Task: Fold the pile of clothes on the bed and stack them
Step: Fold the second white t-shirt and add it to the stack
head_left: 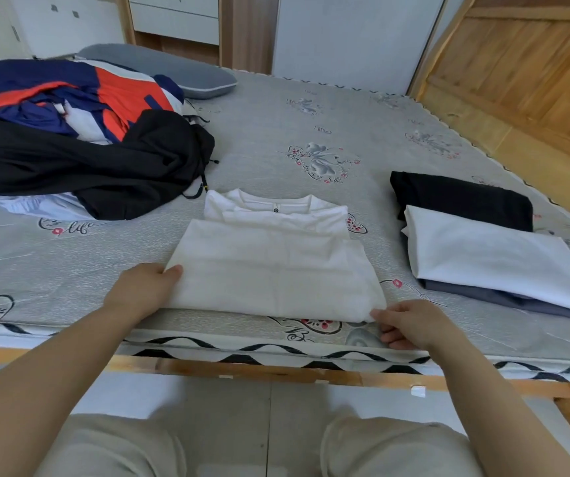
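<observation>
A white T-shirt (pixel 276 263) lies partly folded near the front edge of the bed (pixel 311 139), its lower half doubled up over the body and its collar at the far side. My left hand (pixel 142 290) holds the shirt's near left corner, thumb on top. My right hand (pixel 410 323) pinches the near right corner. To the right sits a stack of folded clothes (pixel 483 249): black at the back, white on top, grey-blue beneath. An unfolded pile (pixel 70 139) with a black garment, a navy, orange and white one, and a pale blue one lies at the left.
A grey pillow (pixel 173 68) lies at the back left. The bed's wooden frame (pixel 242 370) runs along the front edge. A wooden panel (pixel 534 63) stands at the right, with cabinets behind the bed. My knees are below the frame.
</observation>
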